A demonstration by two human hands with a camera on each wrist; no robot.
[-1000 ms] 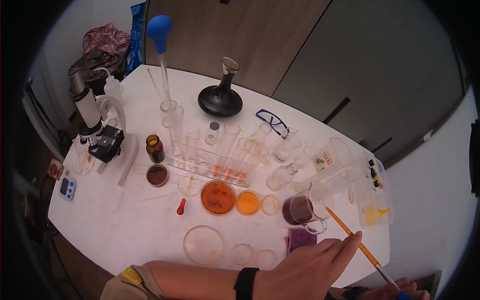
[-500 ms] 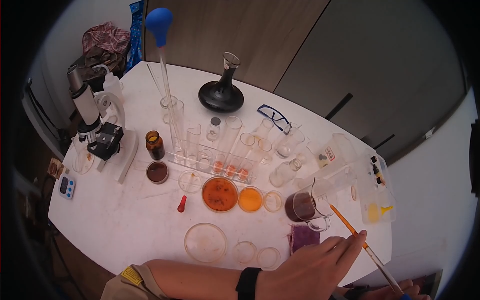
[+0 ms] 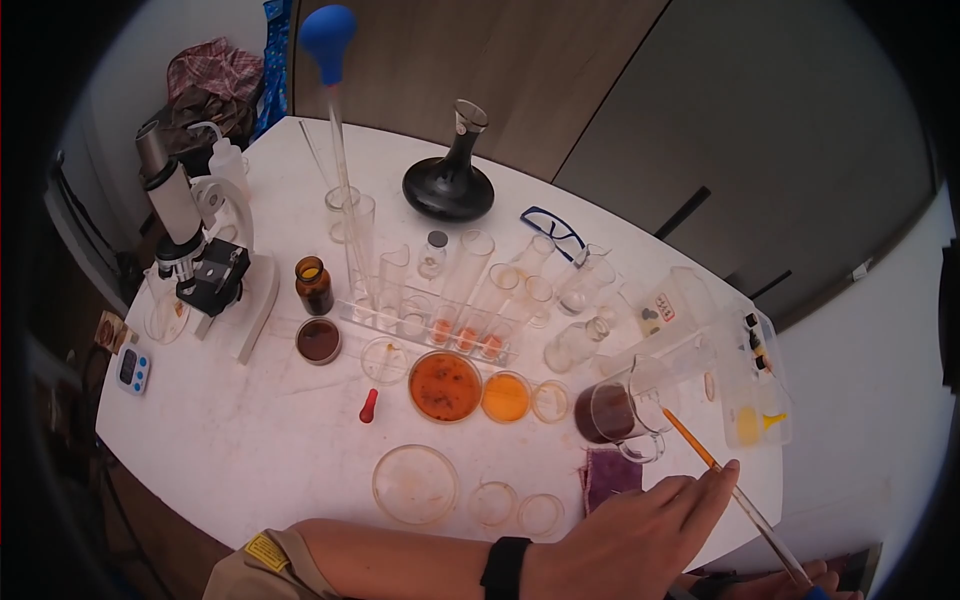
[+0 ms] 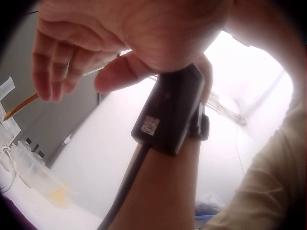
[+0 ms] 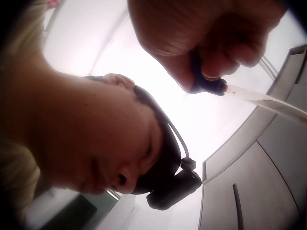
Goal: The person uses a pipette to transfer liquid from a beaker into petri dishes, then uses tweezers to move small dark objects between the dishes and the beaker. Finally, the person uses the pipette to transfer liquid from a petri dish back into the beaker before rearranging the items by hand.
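My right hand (image 5: 206, 38) grips the blue bulb (image 5: 210, 85) of a glass pipette (image 3: 690, 438); the head view shows this hand only at its lower right edge. Orange-brown liquid fills the tip end of the tube, while the rest up to the bulb looks clear. The pipette slants down leftward, its tip over the mouth of a handled glass beaker (image 3: 605, 412) holding dark brown liquid. Along the tube, my left hand (image 3: 635, 535) reaches with fingers extended, the index fingertip right at the glass. In the left wrist view its thumb (image 4: 122, 74) stands apart from the fingers.
Beside the beaker lies a purple cloth (image 3: 612, 477). Petri dishes (image 3: 445, 388) and a rack of tubes (image 3: 430, 325) stand mid-table, with glass flasks (image 3: 575, 348) behind the beaker. A clear plastic box (image 3: 755, 400) sits right, a microscope (image 3: 205, 260) left.
The orange-brown liquid column in the pipette has become shorter, drawing back toward the tip. The view has shifted slightly; both hands keep nearly the same pose.
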